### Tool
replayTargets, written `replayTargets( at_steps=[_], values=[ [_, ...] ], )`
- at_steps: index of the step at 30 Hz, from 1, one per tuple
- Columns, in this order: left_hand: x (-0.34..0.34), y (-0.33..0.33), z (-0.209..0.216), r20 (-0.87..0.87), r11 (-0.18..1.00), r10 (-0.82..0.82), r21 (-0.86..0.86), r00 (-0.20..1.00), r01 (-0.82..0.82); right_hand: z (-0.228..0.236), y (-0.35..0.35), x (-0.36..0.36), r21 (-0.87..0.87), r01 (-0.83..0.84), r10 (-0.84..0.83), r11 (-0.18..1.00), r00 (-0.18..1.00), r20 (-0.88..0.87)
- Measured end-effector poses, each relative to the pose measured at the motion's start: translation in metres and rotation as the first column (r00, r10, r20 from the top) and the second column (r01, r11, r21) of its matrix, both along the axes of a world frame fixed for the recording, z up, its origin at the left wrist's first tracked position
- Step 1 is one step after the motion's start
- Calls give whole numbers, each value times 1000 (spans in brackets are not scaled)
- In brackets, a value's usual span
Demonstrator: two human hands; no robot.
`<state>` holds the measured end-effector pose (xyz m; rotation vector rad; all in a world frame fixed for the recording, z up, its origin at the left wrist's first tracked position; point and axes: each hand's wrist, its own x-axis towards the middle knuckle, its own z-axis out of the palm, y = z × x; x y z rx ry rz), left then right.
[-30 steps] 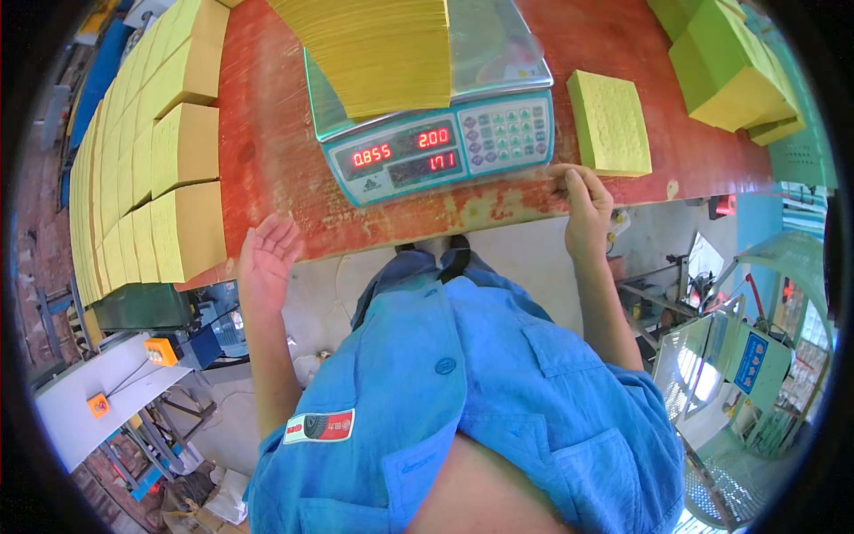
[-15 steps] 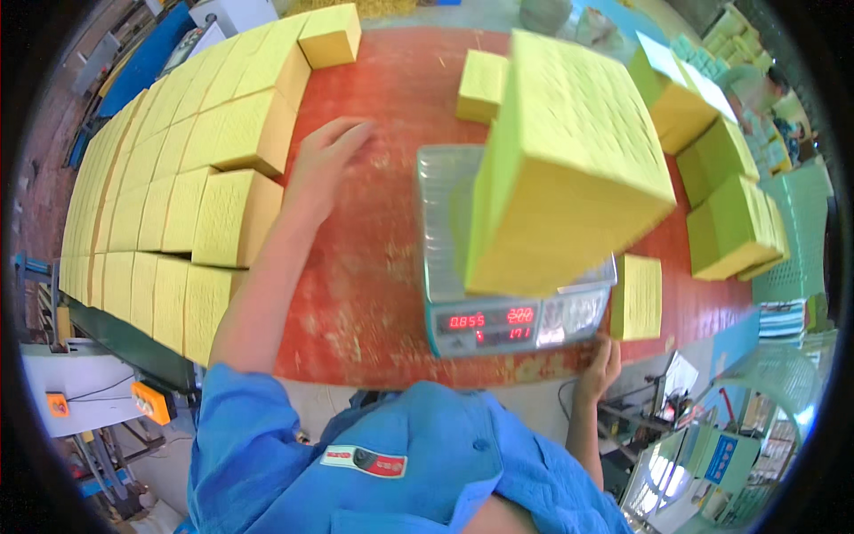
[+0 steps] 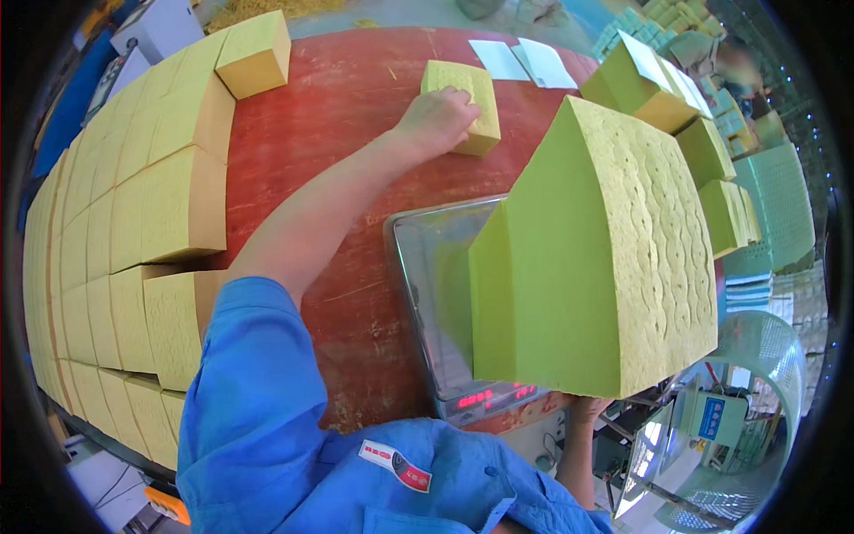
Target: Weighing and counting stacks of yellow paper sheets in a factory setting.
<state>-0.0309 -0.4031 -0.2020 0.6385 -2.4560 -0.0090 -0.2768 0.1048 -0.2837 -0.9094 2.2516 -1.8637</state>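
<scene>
My left hand [image 3: 436, 123] reaches across the table, its fingers curled over a small stack of rough yellow paper [image 3: 478, 89]. On the steel-topped weighing scale [image 3: 405, 267] stands a tall stack of yellow paper [image 3: 654, 258], its wavy, dented face turned to the right. Red digits glow on the scale's front, partly covered by the tall stack. My right hand [image 3: 587, 409] is low at the table's near edge beside the scale. The tall stack hides its fingers, so what they hold cannot be seen.
Rows of yellow paper stacks [image 3: 133, 205] fill the left of the red table [image 3: 356, 89]. More stacks [image 3: 623, 84], some topped with white sheets, stand at the far right. Loose white sheets [image 3: 498, 60] lie at the far edge. A green mesh basket [image 3: 769, 356] is at right.
My left hand has gone from above the table's left part to the far small stack and closed on it. The view has shifted; the tall stack now covers most of my right hand.
</scene>
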Motion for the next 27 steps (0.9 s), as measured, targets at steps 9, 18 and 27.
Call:
replayTargets(
  at_steps=[9,18,27],
  values=[
    [3,-3,7,-70,998,12,-68,997,-17,17,3,1,38,-88,80,995,982,171],
    [153,80,101,-506,729,623,652,597,-209,62,11,31,-242,-424,487,873,777,399],
    [140,441,196,-170,795,589,-57,790,-604,195,-61,137,-733,-678,543,62,-593,595]
  ],
)
